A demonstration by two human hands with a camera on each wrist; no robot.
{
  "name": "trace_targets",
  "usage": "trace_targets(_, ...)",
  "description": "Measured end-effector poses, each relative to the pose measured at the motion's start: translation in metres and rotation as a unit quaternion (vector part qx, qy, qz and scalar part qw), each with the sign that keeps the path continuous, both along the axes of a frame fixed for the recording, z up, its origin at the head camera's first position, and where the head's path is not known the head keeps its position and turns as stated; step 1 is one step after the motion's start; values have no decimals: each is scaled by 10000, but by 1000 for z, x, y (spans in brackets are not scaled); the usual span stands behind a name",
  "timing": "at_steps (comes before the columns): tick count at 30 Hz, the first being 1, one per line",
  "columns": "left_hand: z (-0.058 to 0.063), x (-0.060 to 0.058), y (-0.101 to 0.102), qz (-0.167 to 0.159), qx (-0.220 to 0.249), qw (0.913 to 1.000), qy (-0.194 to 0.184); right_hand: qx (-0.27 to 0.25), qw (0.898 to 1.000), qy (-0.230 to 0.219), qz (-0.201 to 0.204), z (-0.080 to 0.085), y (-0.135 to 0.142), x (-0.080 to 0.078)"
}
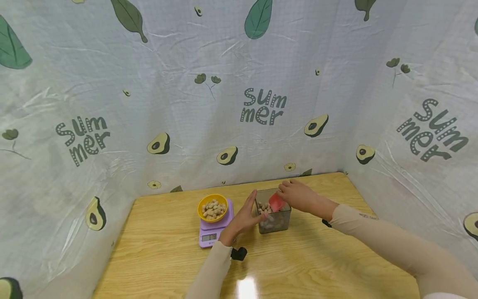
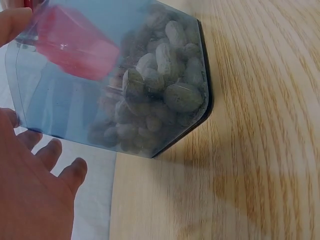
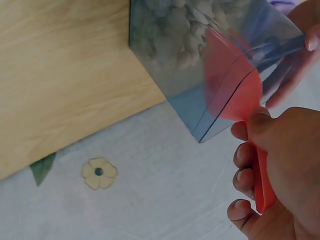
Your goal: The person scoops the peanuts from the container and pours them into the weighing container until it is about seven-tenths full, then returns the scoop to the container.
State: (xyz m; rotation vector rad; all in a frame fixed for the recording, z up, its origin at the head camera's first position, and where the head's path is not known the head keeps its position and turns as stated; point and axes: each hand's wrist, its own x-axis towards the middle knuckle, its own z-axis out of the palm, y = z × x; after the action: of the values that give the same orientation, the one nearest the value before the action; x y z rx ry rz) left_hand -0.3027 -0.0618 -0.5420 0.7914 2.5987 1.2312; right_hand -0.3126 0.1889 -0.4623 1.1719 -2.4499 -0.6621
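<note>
A clear grey plastic bin (image 1: 274, 224) stands on the table with unshelled peanuts (image 2: 165, 70) inside. My right hand (image 1: 298, 195) grips the handle of a red scoop (image 3: 232, 90); the scoop's bowl is down inside the bin. In the right wrist view, the fingers curl round that handle. My left hand (image 1: 244, 216) is at the bin's left side, thumb at the near rim and straight fingers spread along the side. Left of it, a yellow bowl (image 1: 199, 209) holding peanuts rests on a purple kitchen scale (image 1: 206, 226) with a lit display.
The wooden table (image 1: 160, 249) runs up to a light curtain (image 1: 179, 108) printed with avocados and leaves, which hangs behind it and on both sides. A black wrist strap piece (image 1: 239, 253) shows by the left wrist.
</note>
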Motion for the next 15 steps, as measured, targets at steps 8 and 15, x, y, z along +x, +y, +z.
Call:
trace_targets(8,-3,2,4,141,-86,9994,-301,611,9968,-412,-319,-7,-18,0)
trace_targets(15,0,2,2,118,4,9997,-191,-53,9970,-725,281,-18,-22,-13)
